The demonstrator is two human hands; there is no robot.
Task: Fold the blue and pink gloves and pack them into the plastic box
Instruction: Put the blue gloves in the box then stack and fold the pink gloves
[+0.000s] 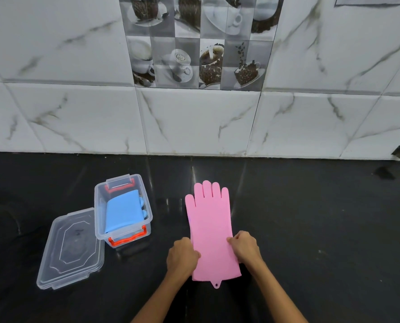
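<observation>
A pink glove [210, 226] lies flat on the black counter, fingers pointing toward the wall, cuff toward me. My left hand [182, 257] grips its left edge near the cuff. My right hand [245, 247] grips the right edge at the same height. To the left stands a clear plastic box [148, 212] with orange clips. A folded blue glove [123, 210] lies inside it.
The box's clear lid [72, 248] rests on the counter at the box's left, leaning against it. A marble-tiled wall [194, 122] rises behind the black counter [322, 229].
</observation>
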